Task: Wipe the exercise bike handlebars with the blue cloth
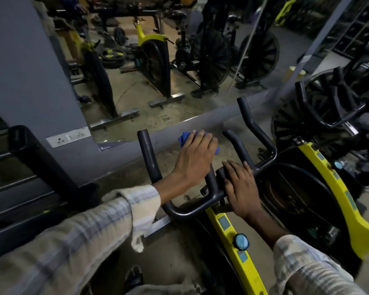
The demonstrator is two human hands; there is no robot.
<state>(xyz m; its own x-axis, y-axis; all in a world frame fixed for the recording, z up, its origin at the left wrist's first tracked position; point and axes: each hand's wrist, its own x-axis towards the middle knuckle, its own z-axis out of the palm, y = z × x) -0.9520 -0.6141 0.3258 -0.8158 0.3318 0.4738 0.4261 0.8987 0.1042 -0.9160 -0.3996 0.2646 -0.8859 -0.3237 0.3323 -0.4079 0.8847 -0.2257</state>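
Handlebars (209, 201) mid-wipe: my left hand (195, 155) is closed around the blue cloth (184, 139) on the inner left prong, while my right hand (240, 184) lies flat on the centre pad, fingers extended, steadying. Best stroke: keep the cloth wrapped and slide toward 12 o'clock. Room is open ahead; the outer prong (147, 154) stands near at 9 o'clock.
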